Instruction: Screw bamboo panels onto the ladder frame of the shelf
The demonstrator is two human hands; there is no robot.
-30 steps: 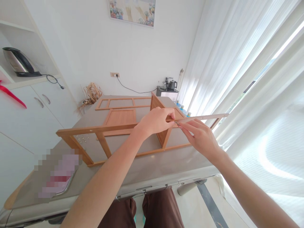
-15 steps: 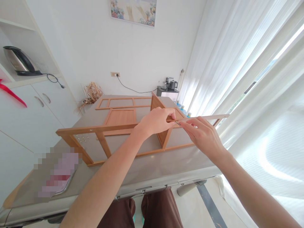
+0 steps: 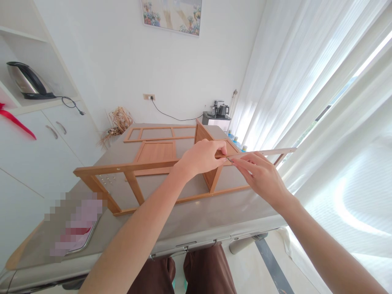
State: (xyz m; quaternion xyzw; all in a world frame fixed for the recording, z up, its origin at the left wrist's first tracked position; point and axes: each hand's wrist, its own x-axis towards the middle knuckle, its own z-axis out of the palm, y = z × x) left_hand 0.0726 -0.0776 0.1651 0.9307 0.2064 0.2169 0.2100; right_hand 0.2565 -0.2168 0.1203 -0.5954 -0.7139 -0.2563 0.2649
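Note:
A wooden frame (image 3: 147, 165) stands on its long edge across the table, and an upright wooden panel (image 3: 202, 132) meets it near the middle. My left hand (image 3: 203, 157) is closed over the top rail, thumb and finger at the joint with the panel. There, my right hand (image 3: 260, 173) pinches a small thin metal piece (image 3: 229, 159) against the rail's near side. Its exact kind is too small to tell. Behind the standing frame a flat wooden panel (image 3: 157, 152) lies on the table.
Another slatted wooden frame (image 3: 141, 134) lies at the table's (image 3: 196, 214) far side. Several small fittings (image 3: 108, 179) are scattered at left, near a blurred-out flat item (image 3: 79, 228). Dried stalks (image 3: 118, 120) stand beyond the far left edge. A white curtain (image 3: 306, 73) hangs at right.
The view has shifted very slightly. Both hands keep their places at the joint, and the right fingers have turned only a little around the metal piece.

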